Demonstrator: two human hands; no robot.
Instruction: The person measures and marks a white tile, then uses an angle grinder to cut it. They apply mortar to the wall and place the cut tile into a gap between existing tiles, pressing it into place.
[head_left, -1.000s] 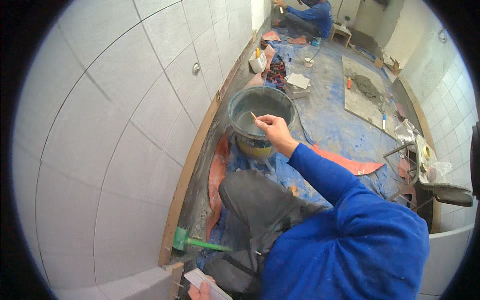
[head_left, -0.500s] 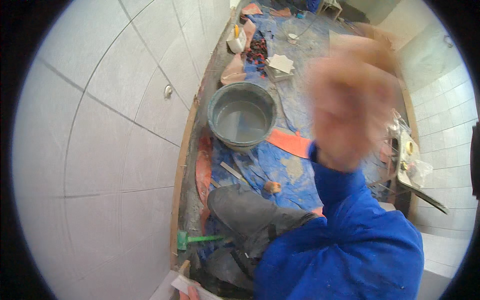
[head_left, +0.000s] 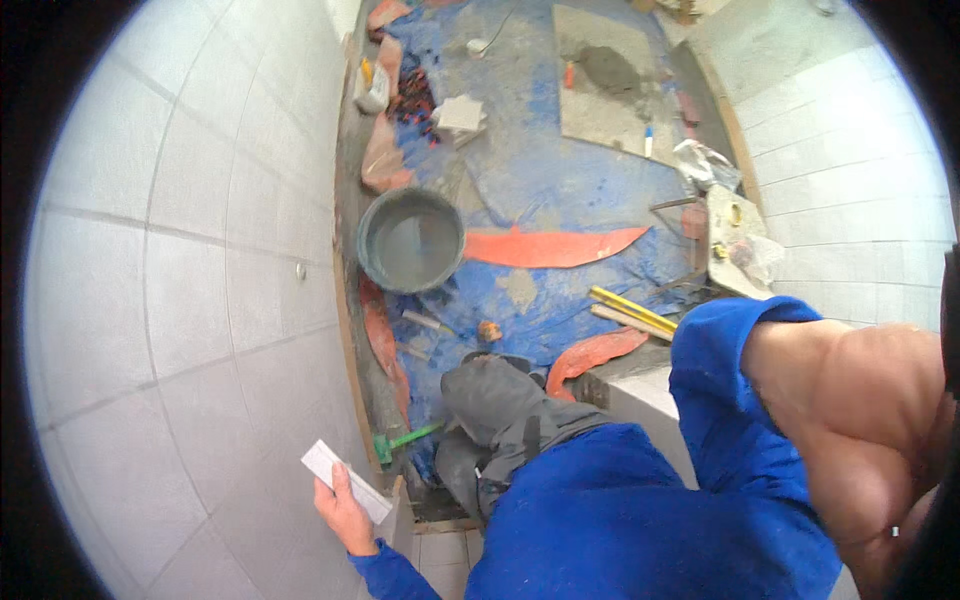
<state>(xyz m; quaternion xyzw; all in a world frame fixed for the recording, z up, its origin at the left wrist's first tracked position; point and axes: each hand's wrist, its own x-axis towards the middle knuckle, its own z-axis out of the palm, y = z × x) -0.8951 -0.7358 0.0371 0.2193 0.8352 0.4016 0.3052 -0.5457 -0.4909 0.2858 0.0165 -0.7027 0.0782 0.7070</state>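
Observation:
In my left hand (head_left: 348, 512), at the lower left, is a narrow white tile strip (head_left: 332, 468), the thumb lying across its face. It is held at a slant beside the white tiled wall (head_left: 250, 440); whether it touches the wall I cannot tell. My right hand (head_left: 875, 430) is raised very close at the right rim, below a pushed-up blue sleeve. Its fingers are mostly hidden or cut off, so what they hold, if anything, does not show. A green mallet (head_left: 395, 443) lies near the wall's foot, beyond my left hand.
A dark bucket of greyish water (head_left: 412, 240) stands by the left wall on blue sheeting (head_left: 520, 310). Orange strips (head_left: 555, 247) lie across it. Yellow bars (head_left: 635, 312) rest to the right, near a small cluttered stand (head_left: 730, 235). A board with mortar (head_left: 600, 120) lies farther off.
My right hand has swung from the upper middle down to the right rim. My left hand has come further into view with the tile strip. The whole view has shifted.

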